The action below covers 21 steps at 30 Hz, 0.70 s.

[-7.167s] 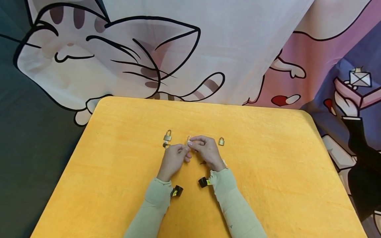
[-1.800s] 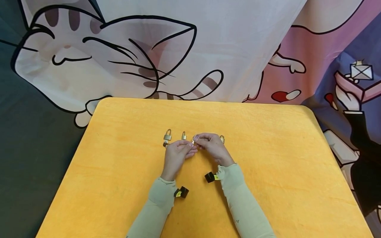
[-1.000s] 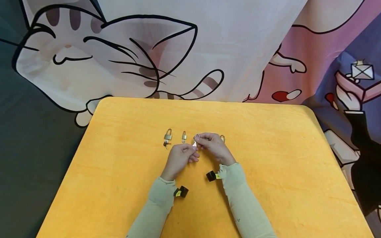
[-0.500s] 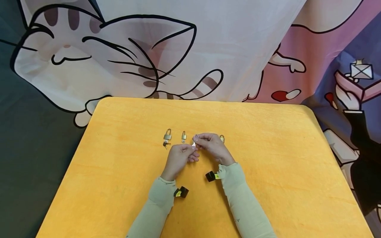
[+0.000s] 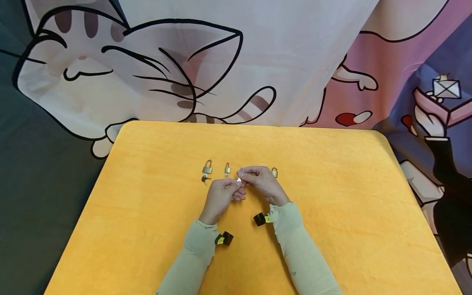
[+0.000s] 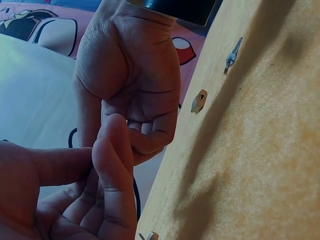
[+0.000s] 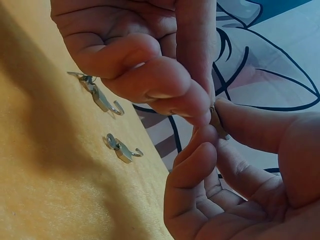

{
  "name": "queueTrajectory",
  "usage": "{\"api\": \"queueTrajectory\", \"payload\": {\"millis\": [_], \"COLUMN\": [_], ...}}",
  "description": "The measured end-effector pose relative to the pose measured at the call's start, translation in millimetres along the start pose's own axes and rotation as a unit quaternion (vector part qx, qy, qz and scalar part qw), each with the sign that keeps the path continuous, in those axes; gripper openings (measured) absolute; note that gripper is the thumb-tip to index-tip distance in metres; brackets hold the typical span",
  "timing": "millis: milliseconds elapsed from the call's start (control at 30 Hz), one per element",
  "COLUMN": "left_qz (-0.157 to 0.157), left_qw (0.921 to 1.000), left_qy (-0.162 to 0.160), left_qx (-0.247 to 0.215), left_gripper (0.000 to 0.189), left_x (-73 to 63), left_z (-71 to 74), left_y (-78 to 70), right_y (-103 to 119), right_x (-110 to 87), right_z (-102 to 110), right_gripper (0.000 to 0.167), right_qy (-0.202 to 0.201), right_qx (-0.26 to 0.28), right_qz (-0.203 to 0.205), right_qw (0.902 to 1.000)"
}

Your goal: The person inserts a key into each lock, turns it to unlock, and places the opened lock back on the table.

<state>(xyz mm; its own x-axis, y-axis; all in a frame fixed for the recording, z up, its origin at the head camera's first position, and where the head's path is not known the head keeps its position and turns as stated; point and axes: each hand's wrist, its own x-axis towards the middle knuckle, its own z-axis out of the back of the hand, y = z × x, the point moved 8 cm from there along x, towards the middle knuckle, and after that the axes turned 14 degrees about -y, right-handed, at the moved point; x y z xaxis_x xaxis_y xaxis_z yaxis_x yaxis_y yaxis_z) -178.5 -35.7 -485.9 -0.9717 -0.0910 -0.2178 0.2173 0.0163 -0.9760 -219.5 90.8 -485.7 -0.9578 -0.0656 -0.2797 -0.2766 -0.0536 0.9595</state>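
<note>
In the head view my right hand (image 5: 263,182) pinches a small padlock whose shackle loop (image 5: 241,170) stands up above the fingertips. My left hand (image 5: 221,196) pinches a small pale key (image 5: 239,180) at the lower end of that padlock. The right wrist view shows a narrow strip of the brass body (image 7: 216,122) between thumb and fingers; the rest is hidden. Both hands meet there above the table. To the left lie a larger padlock (image 5: 207,169) with keys in it and a small padlock (image 5: 227,168), both with raised shackles.
A closed brass padlock (image 5: 274,172) lies right of the hands. Loose keys (image 6: 232,57) show on the table in the left wrist view. The yellow table (image 5: 332,184) ends at a printed cloth (image 5: 295,61) behind.
The small padlock second from left has appeared on the table since the oldest frame, and the hands hold a padlock farther right. In the last second they shift slightly left.
</note>
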Motion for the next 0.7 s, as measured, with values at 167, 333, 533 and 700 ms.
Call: {"api": "queueTrajectory", "payload": {"millis": [167,333,533,700], "left_qz": [0.007,0.012,-0.001,-0.011], "left_qw": [1.0000,0.9999,0.9998,0.9994], "left_qy": [-0.005,-0.009,-0.017,-0.022], "left_qx": [0.001,0.006,0.013,0.026], "left_gripper": [0.025,0.026,0.028,0.028], "left_x": [-0.1,0.2,0.8,1.5], "left_z": [0.6,0.9,1.4,2.1], "left_y": [1.1,2.8,2.3,2.6], "right_y": [-1.6,-2.2,-2.5,-2.6], "right_x": [-0.2,-1.2,-1.3,-0.4], "right_z": [-0.3,0.1,1.4,2.8], "right_gripper": [0.030,0.030,0.030,0.028], "right_qy": [-0.002,-0.003,0.000,-0.012], "right_qx": [-0.009,-0.019,-0.014,-0.015], "right_qz": [-0.001,-0.001,-0.003,-0.003], "right_qw": [1.0000,0.9998,0.9999,0.9998]}}
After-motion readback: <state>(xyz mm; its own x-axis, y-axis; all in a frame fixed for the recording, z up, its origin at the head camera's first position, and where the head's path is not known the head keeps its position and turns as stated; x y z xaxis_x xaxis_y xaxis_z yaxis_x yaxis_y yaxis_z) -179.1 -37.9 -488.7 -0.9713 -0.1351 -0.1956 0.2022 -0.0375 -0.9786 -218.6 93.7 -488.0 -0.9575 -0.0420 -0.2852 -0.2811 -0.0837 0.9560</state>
